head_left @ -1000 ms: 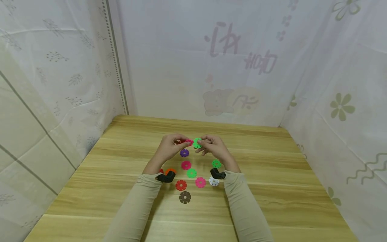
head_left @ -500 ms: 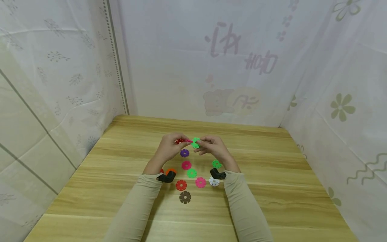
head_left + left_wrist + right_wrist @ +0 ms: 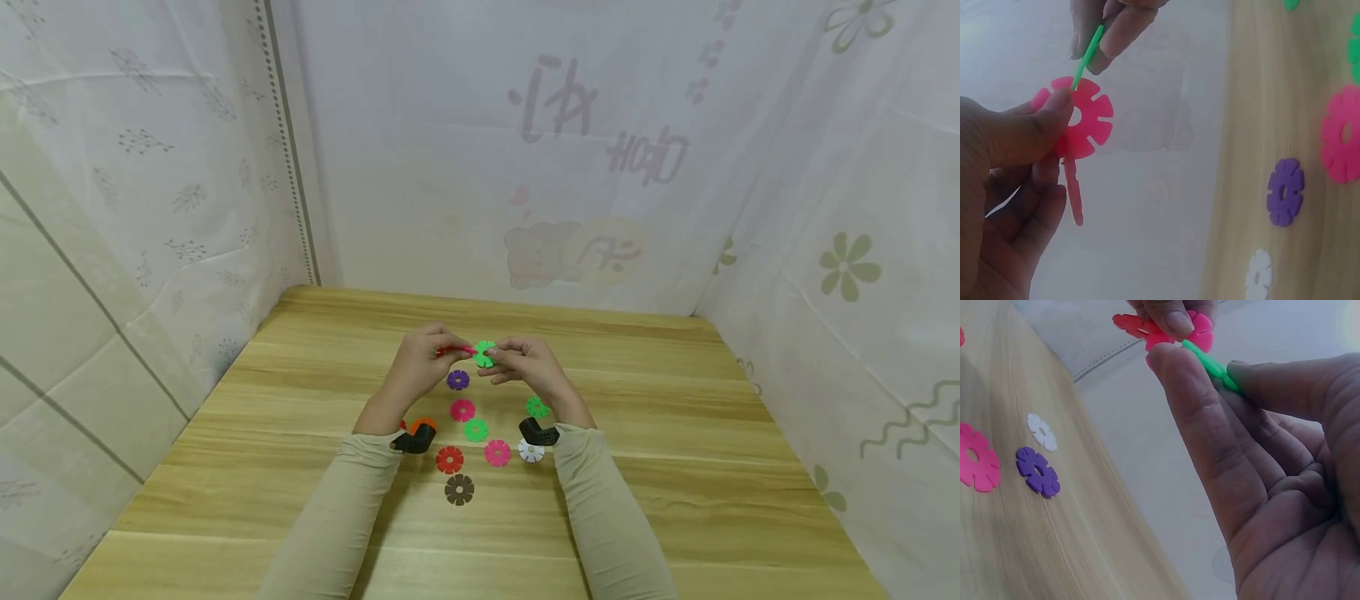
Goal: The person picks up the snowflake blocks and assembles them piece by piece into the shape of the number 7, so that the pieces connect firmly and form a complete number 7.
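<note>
My left hand (image 3: 422,364) pinches a pink notched plastic snowflake disc (image 3: 1095,129) between thumb and fingers, up off the table. A red snowflake disc (image 3: 1074,197) is joined to it at an angle and sticks out below it in the left wrist view. My right hand (image 3: 531,367) pinches a green snowflake disc (image 3: 1211,366) between thumb and fingers. In the left wrist view, the green disc is edge-on, its lower end right at the pink disc's upper rim beside my left thumb. From the head camera the green disc shows its flat face.
Below the hands, more discs lie scattered on the wooden table (image 3: 660,517): purple (image 3: 458,372), white (image 3: 532,459), brown (image 3: 460,480), red (image 3: 449,450), orange (image 3: 424,422), several pink and green. Patterned cloth (image 3: 420,167) hangs behind. Each wrist wears a black device (image 3: 540,432).
The green disc has moved slightly left, up to the pink disc. The pink and red discs have turned more edge-on to the head camera. The discs on the table have not moved.
</note>
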